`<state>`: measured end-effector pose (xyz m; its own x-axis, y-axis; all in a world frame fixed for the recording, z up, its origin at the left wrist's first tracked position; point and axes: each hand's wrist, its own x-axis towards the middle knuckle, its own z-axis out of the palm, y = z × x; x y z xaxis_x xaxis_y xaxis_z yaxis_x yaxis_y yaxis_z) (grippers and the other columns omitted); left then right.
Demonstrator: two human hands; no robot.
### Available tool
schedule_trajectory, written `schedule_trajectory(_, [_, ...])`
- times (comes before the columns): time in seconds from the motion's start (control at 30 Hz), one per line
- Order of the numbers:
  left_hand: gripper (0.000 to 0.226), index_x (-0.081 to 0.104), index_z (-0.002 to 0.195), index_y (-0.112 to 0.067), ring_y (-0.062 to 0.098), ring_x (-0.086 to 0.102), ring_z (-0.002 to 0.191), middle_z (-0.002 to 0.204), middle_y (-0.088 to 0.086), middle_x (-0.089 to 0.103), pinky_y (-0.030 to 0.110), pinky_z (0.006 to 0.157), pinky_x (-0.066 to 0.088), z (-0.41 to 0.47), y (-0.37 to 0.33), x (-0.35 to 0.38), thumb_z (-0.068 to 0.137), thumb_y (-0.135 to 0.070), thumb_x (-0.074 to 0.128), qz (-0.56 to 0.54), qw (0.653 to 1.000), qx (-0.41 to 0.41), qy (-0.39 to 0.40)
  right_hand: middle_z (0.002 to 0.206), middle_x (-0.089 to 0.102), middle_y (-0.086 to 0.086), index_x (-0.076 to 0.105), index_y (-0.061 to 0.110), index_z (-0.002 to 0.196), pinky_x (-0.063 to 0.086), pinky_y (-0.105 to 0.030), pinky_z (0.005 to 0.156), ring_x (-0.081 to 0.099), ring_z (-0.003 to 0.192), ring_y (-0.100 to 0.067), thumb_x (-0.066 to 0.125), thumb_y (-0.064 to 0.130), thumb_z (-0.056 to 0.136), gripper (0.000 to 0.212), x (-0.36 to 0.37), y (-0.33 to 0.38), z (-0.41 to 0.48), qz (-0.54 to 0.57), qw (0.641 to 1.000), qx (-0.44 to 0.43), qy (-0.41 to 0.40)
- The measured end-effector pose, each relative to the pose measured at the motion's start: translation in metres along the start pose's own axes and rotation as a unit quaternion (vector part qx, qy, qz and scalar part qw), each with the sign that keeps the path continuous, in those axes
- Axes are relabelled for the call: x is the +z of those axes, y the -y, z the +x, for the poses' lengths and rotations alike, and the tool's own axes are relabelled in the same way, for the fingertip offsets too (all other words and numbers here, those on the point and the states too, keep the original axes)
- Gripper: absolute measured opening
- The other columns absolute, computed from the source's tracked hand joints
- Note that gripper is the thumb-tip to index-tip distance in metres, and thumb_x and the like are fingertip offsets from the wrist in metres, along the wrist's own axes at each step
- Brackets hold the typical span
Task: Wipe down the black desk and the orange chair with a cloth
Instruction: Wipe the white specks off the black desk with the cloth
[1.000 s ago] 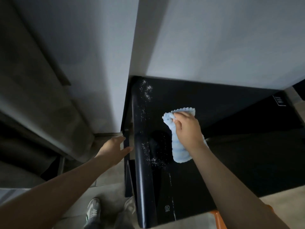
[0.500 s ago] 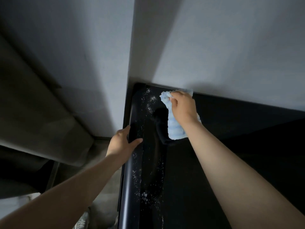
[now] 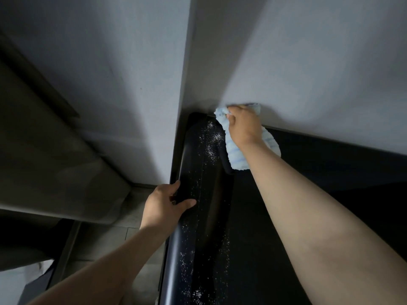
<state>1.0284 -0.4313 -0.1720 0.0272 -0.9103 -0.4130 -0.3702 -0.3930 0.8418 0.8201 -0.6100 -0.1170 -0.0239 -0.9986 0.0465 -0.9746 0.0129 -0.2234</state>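
Observation:
The glossy black desk (image 3: 319, 194) runs from the lower middle to the wall, with white specks along its left strip. My right hand (image 3: 243, 125) grips a light blue cloth (image 3: 236, 158) and holds it at the desk's far left corner, against the wall. My left hand (image 3: 164, 205) holds the desk's rounded left edge, thumb on top and fingers round the side. The orange chair is out of view.
A pale grey wall (image 3: 308, 62) rises right behind the desk, with a jutting wall corner (image 3: 187, 84) at the desk's left end. A grey-brown upholstered piece (image 3: 55, 161) fills the left side. Tiled floor (image 3: 105, 245) shows below it.
My right hand slid the cloth away from me, from mid-desk to the far edge at the wall. My left hand moved onto the desk's left edge and took hold of it.

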Motion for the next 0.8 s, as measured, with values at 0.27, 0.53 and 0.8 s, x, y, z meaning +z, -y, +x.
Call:
schedule_trajectory(0.27, [0.066,0.061,0.130,-0.020,0.012,0.063,0.101,0.117,-0.002,0.062,0.027,0.090,0.051,-0.001,-0.005,0.000,0.070,-0.029,0.085,0.009,1.000,0.003,-0.006,0.123,0.059,-0.004,0.060,0.019,0.120,0.043,-0.038,0.087,0.050,0.117,-0.026,0.043,0.021,0.096,0.029,0.007,-0.001,0.002,-0.030,0.998,0.001,0.049])
schedule_trajectory(0.53, [0.067,0.059,0.131,-0.019,0.013,0.063,0.101,0.120,-0.001,0.062,0.034,0.094,0.052,-0.003,-0.007,-0.001,0.071,-0.030,0.084,0.009,1.000,-0.004,0.003,0.120,0.058,-0.005,0.064,0.012,0.110,0.046,-0.041,0.087,0.051,0.113,-0.026,0.046,0.019,0.095,0.024,0.005,0.000,-0.033,-0.034,0.998,-0.018,0.052])
schedule_trajectory(0.8, [0.063,0.061,0.130,-0.018,0.015,0.065,0.103,0.114,0.001,0.068,0.038,0.094,0.052,-0.001,-0.008,-0.002,0.072,-0.030,0.083,0.015,1.000,0.001,0.027,0.126,0.057,-0.001,0.060,0.016,0.122,0.043,-0.040,0.093,0.048,0.118,-0.022,0.045,0.021,0.097,0.030,0.006,0.001,-0.067,-0.025,0.998,-0.019,0.046])
